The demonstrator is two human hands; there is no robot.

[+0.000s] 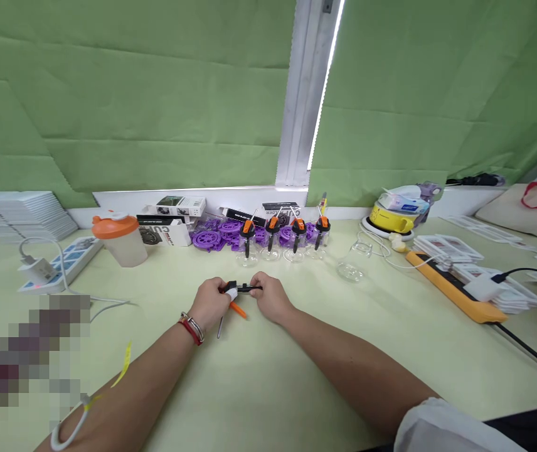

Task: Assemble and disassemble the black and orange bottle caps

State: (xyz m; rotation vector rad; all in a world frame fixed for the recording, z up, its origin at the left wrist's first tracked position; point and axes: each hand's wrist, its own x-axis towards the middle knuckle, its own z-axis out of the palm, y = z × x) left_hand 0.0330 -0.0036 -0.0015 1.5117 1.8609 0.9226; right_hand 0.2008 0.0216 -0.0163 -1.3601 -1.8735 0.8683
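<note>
My left hand [211,302] and my right hand [271,296] meet at the middle of a pale yellow-green table [268,376]. Between them they hold a small black sprayer head [243,289] with a white part and an orange piece; a thin tube hangs down from it under the left hand. The left wrist wears a red and silver bracelet. Beyond the hands stands a row of several small clear bottles with orange and black sprayer tops [283,238]. One clear bottle without a top [354,260] stands apart to the right.
Purple plastic wheels [216,233] and small boxes [169,220] lie at the back. An orange-lidded shaker cup [120,238] and a power strip [59,263] are at the left. At the right are an orange power strip [451,285], a yellow device [393,216], cables and stacked cards.
</note>
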